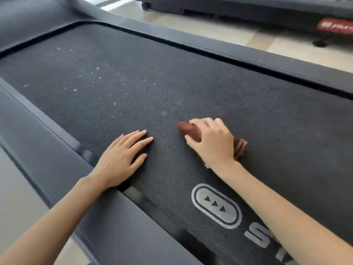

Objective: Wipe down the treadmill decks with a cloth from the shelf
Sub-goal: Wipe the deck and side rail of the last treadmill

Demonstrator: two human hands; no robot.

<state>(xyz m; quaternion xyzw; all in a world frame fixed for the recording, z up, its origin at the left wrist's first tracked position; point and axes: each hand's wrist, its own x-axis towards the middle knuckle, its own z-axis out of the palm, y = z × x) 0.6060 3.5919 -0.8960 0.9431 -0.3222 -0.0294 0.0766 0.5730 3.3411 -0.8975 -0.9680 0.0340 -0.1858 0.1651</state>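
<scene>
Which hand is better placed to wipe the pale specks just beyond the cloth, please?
The right hand: it grips the brown cloth on the treadmill belt, and the nearest pale specks lie just beyond it. The left hand lies flat on the belt, holding nothing.

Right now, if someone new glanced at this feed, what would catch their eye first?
First, the two hands on the black belt: the right hand grips a brown cloth pressed to it, and the left hand lies flat beside it. Next, pale specks are scattered over the belt's far left part, beyond the hands. A second treadmill stands across the floor at top right.
</scene>
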